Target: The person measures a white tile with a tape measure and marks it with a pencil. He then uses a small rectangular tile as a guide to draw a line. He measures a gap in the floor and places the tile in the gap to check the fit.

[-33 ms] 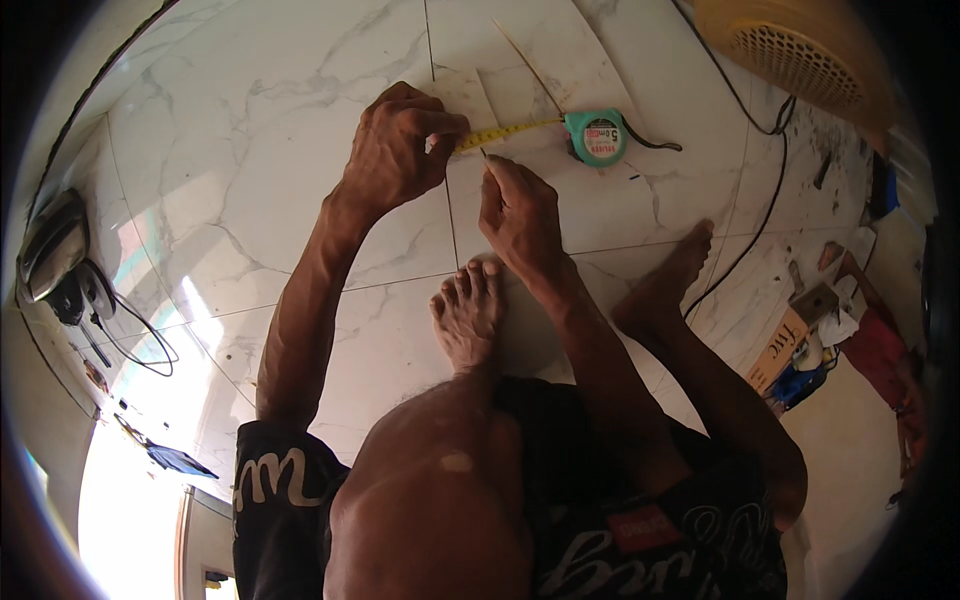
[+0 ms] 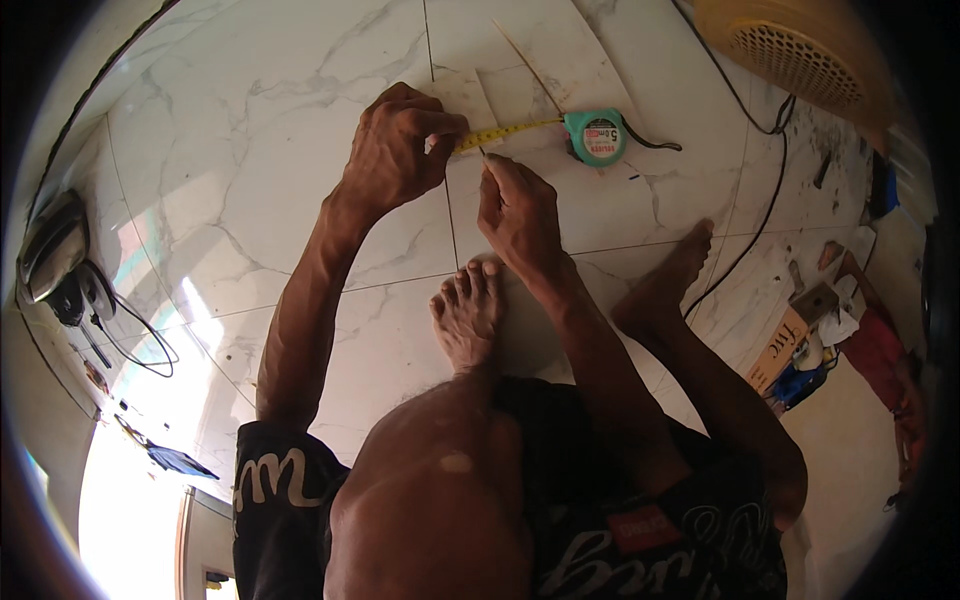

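Observation:
My left hand (image 2: 395, 145) is closed on the free end of a yellow measuring tape blade (image 2: 500, 133), thumb and forefinger pinching it low over the tiles. The blade runs right to its teal case (image 2: 598, 137), which lies on the floor with a dark wrist strap (image 2: 652, 142). Just below the blade, my right hand (image 2: 522, 210) pinches a thin pencil-like marker (image 2: 485, 154); only its dark tip shows, close to the blade's lower edge. Under and beyond the blade lies a pale flat piece (image 2: 560, 60) with straight edges, nearly the floor's colour.
White veined tiles (image 2: 250, 180) spread around my bare feet. A yellow-tan perforated object (image 2: 790, 55) stands at the far right, with a black cable (image 2: 765, 215) beside it. Cardboard (image 2: 778, 352) and clutter lie on the right. A dark corded power tool (image 2: 62, 245) is at the left.

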### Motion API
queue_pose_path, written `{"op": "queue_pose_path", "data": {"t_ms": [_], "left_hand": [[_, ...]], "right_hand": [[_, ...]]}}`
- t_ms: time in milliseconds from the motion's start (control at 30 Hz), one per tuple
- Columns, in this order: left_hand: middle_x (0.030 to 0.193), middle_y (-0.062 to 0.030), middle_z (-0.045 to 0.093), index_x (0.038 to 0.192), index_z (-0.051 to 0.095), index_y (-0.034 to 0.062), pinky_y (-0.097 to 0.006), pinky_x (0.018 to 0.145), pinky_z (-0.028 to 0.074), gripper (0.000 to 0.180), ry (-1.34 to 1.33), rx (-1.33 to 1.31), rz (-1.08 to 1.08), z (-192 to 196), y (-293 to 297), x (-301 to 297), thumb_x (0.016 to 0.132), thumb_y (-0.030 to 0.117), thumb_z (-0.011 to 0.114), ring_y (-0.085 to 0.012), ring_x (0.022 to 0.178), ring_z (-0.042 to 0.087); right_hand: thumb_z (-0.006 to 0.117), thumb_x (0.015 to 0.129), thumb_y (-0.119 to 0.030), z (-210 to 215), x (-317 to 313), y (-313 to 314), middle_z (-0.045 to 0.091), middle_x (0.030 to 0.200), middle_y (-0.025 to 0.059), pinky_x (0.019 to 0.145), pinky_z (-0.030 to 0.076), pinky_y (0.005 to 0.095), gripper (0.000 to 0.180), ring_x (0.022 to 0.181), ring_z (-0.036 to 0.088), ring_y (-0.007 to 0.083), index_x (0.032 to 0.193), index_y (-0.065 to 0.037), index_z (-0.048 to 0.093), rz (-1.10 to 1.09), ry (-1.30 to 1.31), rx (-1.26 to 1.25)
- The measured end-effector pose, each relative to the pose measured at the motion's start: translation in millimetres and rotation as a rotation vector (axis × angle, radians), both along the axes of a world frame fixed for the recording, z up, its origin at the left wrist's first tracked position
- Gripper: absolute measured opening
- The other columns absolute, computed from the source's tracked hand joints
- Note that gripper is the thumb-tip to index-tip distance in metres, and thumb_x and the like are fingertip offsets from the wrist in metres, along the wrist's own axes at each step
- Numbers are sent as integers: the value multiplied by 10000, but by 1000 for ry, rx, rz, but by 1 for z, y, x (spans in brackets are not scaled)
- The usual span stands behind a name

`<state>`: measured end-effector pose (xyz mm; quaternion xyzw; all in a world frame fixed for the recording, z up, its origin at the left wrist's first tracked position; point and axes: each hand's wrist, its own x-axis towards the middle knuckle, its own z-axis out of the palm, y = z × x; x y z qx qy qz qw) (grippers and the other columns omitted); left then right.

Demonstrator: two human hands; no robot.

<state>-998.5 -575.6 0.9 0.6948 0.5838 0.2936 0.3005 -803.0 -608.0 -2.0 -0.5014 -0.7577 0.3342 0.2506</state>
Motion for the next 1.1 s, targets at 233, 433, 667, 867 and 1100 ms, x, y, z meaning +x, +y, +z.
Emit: {"op": "queue_pose_path", "data": {"t_ms": [233,433,667,867,1100], "left_hand": [[704,-39,691,839,780,88,-379,776,537,152,-8,49,-14,-3,5,0,744,-16,723,-241,768,654],[777,-65,707,909,799,96,-386,769,541,180,18,4,-27,-5,3,-2,765,-8,770,-259,802,643],[723,-23,700,849,787,102,-378,796,540,160,19,34,-7,-2,5,-1,759,-16,727,-239,785,656],[799,-69,719,915,803,100,-387,770,552,182,-2,2,-51,-4,7,-2,772,-9,772,-250,841,664],[746,-42,715,862,792,96,-382,809,540,169,-7,21,16,-4,3,-1,750,-15,730,-258,793,644]], "right_hand": [[664,866,51,-1,1,4,594,748,187,617,497,475,146,691,616,384,974,14,574,-7,3,6],[665,863,54,-3,-1,7,585,741,192,609,489,479,140,683,610,389,936,8,555,16,11,-10],[655,863,64,0,-2,5,578,723,190,608,484,478,132,681,610,388,928,14,552,-9,12,-1],[662,854,62,-2,2,8,584,725,187,612,489,478,139,675,609,386,939,14,561,13,-10,10],[664,847,62,-5,0,6,584,733,181,612,491,478,151,674,607,388,949,11,566,21,12,4]]}}
